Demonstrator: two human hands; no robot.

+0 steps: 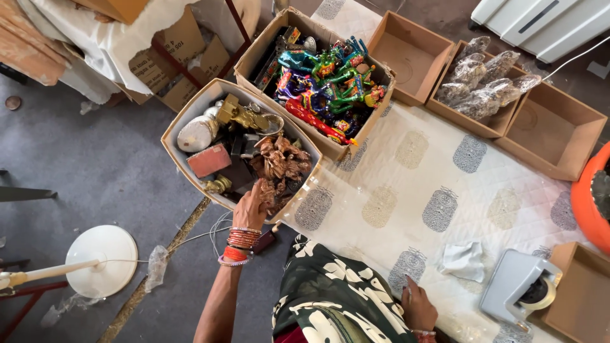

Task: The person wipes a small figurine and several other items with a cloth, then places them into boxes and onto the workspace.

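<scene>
As left hand [249, 206] reaches in, brown carved figures [279, 166] under fingers

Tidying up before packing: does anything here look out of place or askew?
A crumpled white wrapper lies loose on the patterned cloth, and a clear plastic scrap sits on the floor by the lamp base.

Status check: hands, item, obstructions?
Left hand reaching into box of brown figurines, grip hidden. Right hand resting on patterned cloth. Nothing blocking.
</scene>
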